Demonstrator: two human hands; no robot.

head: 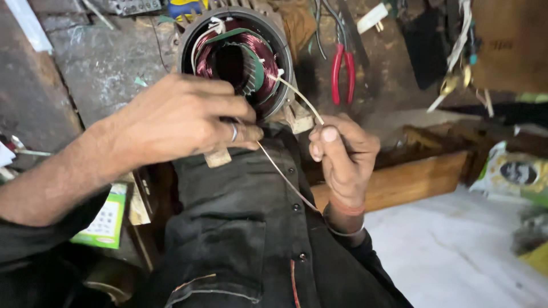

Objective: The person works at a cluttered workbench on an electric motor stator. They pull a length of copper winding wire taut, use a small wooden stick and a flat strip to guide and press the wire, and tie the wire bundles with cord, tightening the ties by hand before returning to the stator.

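Note:
A round motor stator (pixel 235 57) with copper-red windings and green insulation paper lies tilted toward me at top centre. A pale cord (pixel 299 98) runs from its winding to my right hand (pixel 342 157), which pinches the cord between thumb and fingers. The cord (pixel 282 174) continues down across my dark shirt toward my left hand. My left hand (pixel 182 117), with a ring on one finger, rests against the stator's lower rim, its fingers closed at the cord's other end.
Red-handled pliers (pixel 342 71) lie right of the stator. Wooden blocks (pixel 408 179) sit at right, with a printed bag (pixel 511 171) beyond them. A green card (pixel 105 219) lies at lower left. Cables hang at top right.

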